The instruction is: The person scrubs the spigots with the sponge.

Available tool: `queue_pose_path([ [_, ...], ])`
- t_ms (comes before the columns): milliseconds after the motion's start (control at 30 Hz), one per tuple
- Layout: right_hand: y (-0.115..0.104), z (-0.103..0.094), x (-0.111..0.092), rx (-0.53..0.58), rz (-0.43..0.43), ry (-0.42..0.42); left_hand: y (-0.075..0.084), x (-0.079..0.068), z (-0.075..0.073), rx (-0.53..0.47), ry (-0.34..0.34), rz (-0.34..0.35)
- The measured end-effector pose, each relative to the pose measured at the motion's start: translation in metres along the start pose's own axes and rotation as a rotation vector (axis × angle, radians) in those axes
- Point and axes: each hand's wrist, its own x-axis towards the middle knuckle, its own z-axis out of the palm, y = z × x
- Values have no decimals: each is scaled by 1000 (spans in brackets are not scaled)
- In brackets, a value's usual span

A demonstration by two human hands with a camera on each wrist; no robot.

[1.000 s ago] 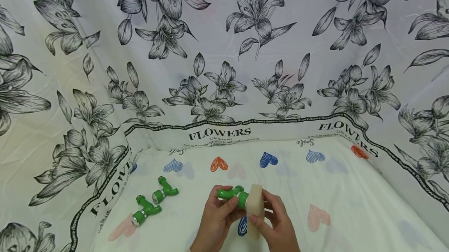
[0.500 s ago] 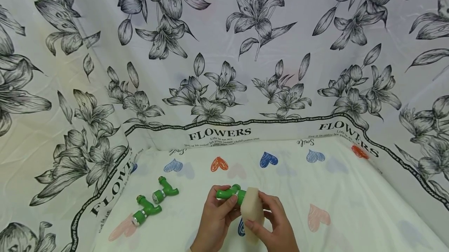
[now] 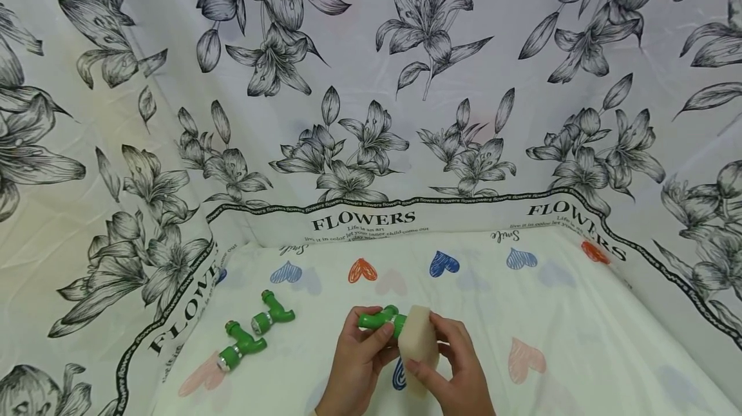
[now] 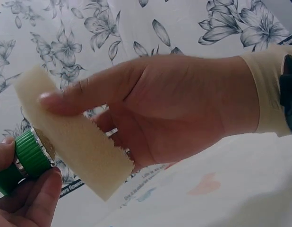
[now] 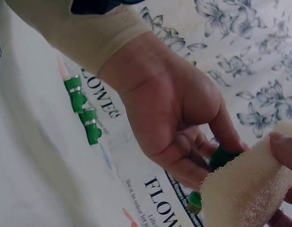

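My left hand (image 3: 356, 361) holds a green tap (image 3: 373, 319) with silver bands, thumb and fingers around its body. A beige fibrous sponge (image 3: 418, 339) is pinched in my right hand (image 3: 458, 364), thumb on the near side. In the left wrist view, the round end of the tap (image 4: 30, 153) is against the flat face of the sponge (image 4: 75, 135). The right wrist view shows the sponge (image 5: 252, 184) covering part of the tap (image 5: 221, 158). Both hands are raised over the white cloth.
Two more green taps, a nearer one (image 3: 240, 346) and a farther one (image 3: 272, 313), lie on the heart-printed white cloth (image 3: 475, 326) to the left. A flower-printed curtain (image 3: 359, 81) surrounds the back and sides.
The sponge has shifted a little left and turned, so more of its broad face shows. The tap has moved slightly left with my left hand. Both loose taps stay put.
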Motion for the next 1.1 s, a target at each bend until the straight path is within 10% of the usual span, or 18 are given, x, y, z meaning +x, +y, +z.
queue_pose_path([
  [400, 11, -3, 10, 37, 82, 26, 3, -5, 1, -36, -60, 36],
  [733, 3, 10, -4, 36, 13, -40, 7, 1, -4, 56, 29, 130],
  [867, 4, 7, -3, 35, 22, -23, 15, 5, -10, 277, 81, 252],
  [1100, 10, -8, -2, 38, 18, -17, 44, 16, -61, 1011, 223, 639],
])
